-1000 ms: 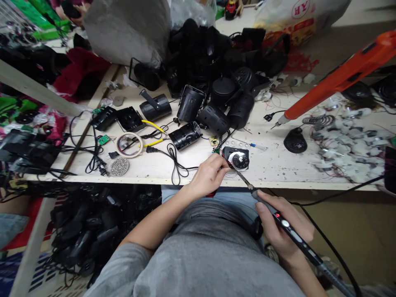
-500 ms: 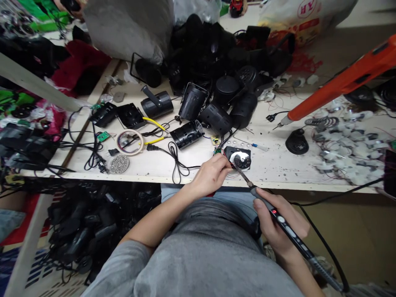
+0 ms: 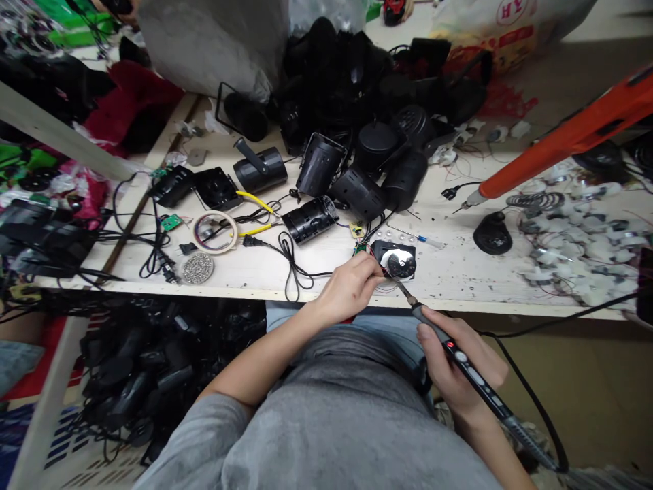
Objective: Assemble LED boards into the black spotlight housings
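Observation:
My right hand (image 3: 462, 361) is wrapped round the handle of a soldering iron (image 3: 482, 386) with a small red light. The iron's tip points up and left, close to the fingertips of my left hand (image 3: 352, 280). Those fingers are pinched together at the left side of a black part with a shiny silver disc (image 3: 400, 263); thin wires run there, and what the fingers hold is hidden. Just beyond them lies a small green circuit board (image 3: 361, 249) with coloured wires. A black cylindrical housing (image 3: 309, 219) lies on its side behind, its cable leading toward my left hand.
Yellow-handled pliers (image 3: 258, 228), a tape roll (image 3: 215, 232) and a round tin of metal bits (image 3: 197, 268) lie left. An orange electric screwdriver (image 3: 566, 145) hangs in from the right above many white motors (image 3: 586, 245). Black housings are heaped behind; a crate (image 3: 96, 452) stands below left.
The view has shifted slightly, so the bench things appear a little to the right. Both hands keep almost the same pose, with the iron's tip still by my left fingertips.

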Tool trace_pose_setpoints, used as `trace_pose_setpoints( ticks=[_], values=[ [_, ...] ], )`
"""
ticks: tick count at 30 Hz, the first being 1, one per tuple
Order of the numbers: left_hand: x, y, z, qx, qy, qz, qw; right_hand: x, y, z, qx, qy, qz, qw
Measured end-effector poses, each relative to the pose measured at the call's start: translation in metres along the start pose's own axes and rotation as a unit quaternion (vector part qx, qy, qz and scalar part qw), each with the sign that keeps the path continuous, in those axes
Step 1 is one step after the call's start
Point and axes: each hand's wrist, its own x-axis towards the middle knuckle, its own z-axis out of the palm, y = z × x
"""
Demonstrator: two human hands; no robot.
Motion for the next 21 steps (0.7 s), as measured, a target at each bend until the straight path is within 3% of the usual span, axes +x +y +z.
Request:
trace_pose_setpoints(
  ticks=[21],
  values=[
    [0.0006, 0.0008, 0.0001, -0.005, 0.003, 0.005, 1.000, -0.0027, -0.0012, -0.0056, -0.005, -0.001, -0.009, 1.000]
  ],
)
